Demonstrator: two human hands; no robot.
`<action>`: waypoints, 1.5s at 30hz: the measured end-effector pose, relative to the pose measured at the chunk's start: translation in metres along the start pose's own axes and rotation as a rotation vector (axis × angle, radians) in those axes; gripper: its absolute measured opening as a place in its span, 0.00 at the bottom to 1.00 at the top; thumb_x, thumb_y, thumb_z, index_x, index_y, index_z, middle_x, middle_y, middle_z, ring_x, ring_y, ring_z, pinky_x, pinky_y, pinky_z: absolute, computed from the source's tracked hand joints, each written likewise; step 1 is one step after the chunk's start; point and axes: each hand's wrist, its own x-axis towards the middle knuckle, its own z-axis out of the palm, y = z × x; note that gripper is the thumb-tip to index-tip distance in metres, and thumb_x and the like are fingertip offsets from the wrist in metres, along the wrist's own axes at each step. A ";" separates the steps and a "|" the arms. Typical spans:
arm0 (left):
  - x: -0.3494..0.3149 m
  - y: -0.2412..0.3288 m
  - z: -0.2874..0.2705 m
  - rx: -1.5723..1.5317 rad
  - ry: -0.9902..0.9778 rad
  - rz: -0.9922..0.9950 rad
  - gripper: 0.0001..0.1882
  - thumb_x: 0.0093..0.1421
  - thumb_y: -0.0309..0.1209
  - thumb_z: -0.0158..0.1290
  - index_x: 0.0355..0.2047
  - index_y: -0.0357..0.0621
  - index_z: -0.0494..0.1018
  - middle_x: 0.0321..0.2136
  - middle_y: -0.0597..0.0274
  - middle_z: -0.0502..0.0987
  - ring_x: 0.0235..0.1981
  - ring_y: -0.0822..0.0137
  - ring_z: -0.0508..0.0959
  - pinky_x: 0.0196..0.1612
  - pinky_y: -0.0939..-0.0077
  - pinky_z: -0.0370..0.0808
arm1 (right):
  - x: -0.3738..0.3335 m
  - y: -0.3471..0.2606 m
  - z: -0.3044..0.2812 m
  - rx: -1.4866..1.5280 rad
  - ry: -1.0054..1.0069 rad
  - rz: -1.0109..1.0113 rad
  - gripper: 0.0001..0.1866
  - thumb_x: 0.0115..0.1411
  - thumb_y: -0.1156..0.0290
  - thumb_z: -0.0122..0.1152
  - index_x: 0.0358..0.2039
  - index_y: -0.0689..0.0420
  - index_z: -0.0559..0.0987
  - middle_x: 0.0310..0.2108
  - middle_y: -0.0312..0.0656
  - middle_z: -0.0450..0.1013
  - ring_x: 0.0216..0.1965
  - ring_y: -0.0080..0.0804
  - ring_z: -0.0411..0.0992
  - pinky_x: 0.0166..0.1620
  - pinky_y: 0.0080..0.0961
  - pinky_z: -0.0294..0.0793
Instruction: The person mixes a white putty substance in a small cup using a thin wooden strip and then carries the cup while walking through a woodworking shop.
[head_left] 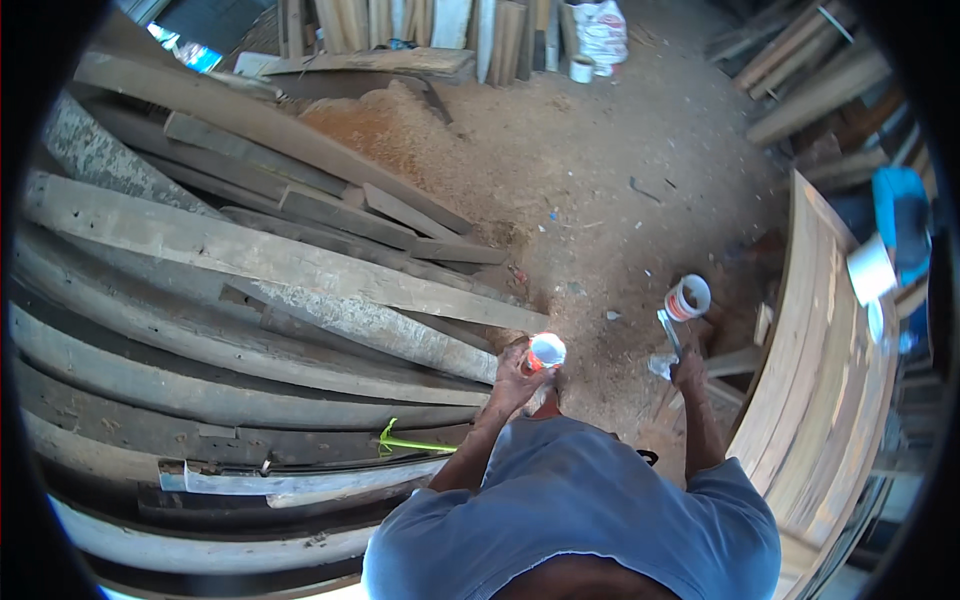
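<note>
My left hand (512, 378) is wrapped round a small red and white tub (547, 351), held upright in front of my body. The tub's mouth faces up and its inside looks white. My right hand (689, 372) is closed on a slim grey tool (669, 333) with a pale tip, perhaps a putty knife; its exact kind is unclear. The tool points forward, its tip close to a white bucket (688, 298) with red marking. Whether tip and bucket touch, I cannot tell. A crumpled whitish piece (661, 365) lies beside the right hand.
Long weathered planks (250, 250) are stacked along my left, with a bright green strap (405, 442) among them. A wooden panel (800, 370) stands close on my right, a white container (872, 270) at its far edge. Ahead are sawdust (380, 135), a white sack (600, 35) and more timber.
</note>
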 end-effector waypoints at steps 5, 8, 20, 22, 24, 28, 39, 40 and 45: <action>0.069 0.020 0.001 0.094 0.034 0.139 0.37 0.52 0.31 0.73 0.60 0.35 0.69 0.56 0.51 0.70 0.60 0.62 0.73 0.63 0.65 0.73 | 0.074 -0.035 -0.023 0.010 0.024 -0.041 0.24 0.53 0.72 0.63 0.50 0.63 0.72 0.40 0.64 0.79 0.44 0.65 0.78 0.50 0.56 0.77; 0.107 0.030 -0.007 -0.051 -0.027 0.063 0.39 0.51 0.28 0.73 0.62 0.35 0.67 0.60 0.49 0.67 0.62 0.60 0.72 0.64 0.66 0.73 | 0.120 -0.056 -0.042 0.014 -0.061 -0.011 0.24 0.56 0.71 0.60 0.53 0.65 0.70 0.41 0.65 0.78 0.46 0.65 0.78 0.51 0.55 0.77; 0.109 -0.013 -0.015 -0.022 0.650 -0.003 0.32 0.53 0.31 0.72 0.56 0.42 0.72 0.54 0.55 0.73 0.54 0.65 0.75 0.51 0.69 0.78 | 0.313 -0.209 -0.039 -0.160 -0.306 -0.279 0.19 0.62 0.67 0.59 0.52 0.61 0.76 0.45 0.57 0.80 0.48 0.57 0.79 0.53 0.48 0.78; 0.118 0.001 -0.005 -0.056 0.706 -0.056 0.32 0.53 0.32 0.72 0.57 0.40 0.72 0.53 0.56 0.74 0.54 0.65 0.75 0.52 0.68 0.77 | 0.364 -0.240 -0.017 -0.157 -0.290 -0.412 0.18 0.65 0.65 0.57 0.52 0.59 0.76 0.46 0.56 0.80 0.49 0.54 0.79 0.53 0.48 0.78; 0.112 0.023 -0.001 -0.067 0.798 -0.114 0.32 0.54 0.32 0.72 0.57 0.39 0.72 0.52 0.57 0.75 0.54 0.65 0.76 0.54 0.67 0.76 | 0.365 -0.324 -0.029 -0.078 -0.300 -0.536 0.16 0.65 0.66 0.57 0.51 0.57 0.76 0.46 0.55 0.79 0.49 0.53 0.79 0.52 0.48 0.78; 0.116 0.042 0.022 -0.083 0.881 -0.217 0.38 0.52 0.34 0.73 0.61 0.39 0.69 0.57 0.51 0.71 0.59 0.56 0.73 0.63 0.61 0.70 | 0.369 -0.457 -0.084 0.124 -0.392 -0.737 0.26 0.60 0.55 0.66 0.51 0.58 0.72 0.45 0.58 0.79 0.49 0.56 0.78 0.50 0.51 0.76; 0.149 0.068 0.051 0.058 0.994 -0.209 0.35 0.54 0.36 0.72 0.60 0.41 0.71 0.55 0.57 0.75 0.54 0.64 0.77 0.58 0.66 0.73 | 0.460 -0.468 -0.096 0.382 -0.385 -0.807 0.26 0.61 0.53 0.67 0.50 0.61 0.73 0.42 0.58 0.78 0.46 0.59 0.78 0.50 0.49 0.75; 0.159 0.077 0.051 0.073 1.001 -0.196 0.35 0.54 0.36 0.72 0.60 0.41 0.71 0.55 0.57 0.74 0.54 0.64 0.76 0.58 0.66 0.73 | 0.476 -0.447 -0.082 0.381 -0.359 -0.815 0.24 0.61 0.54 0.67 0.47 0.61 0.74 0.41 0.58 0.78 0.45 0.59 0.78 0.49 0.49 0.75; 0.169 0.086 0.057 0.155 1.014 -0.245 0.35 0.53 0.38 0.72 0.59 0.43 0.72 0.54 0.56 0.74 0.56 0.62 0.74 0.60 0.65 0.71 | 0.492 -0.355 -0.012 0.227 -0.475 -0.717 0.22 0.61 0.56 0.67 0.45 0.62 0.79 0.36 0.53 0.79 0.41 0.50 0.79 0.46 0.42 0.77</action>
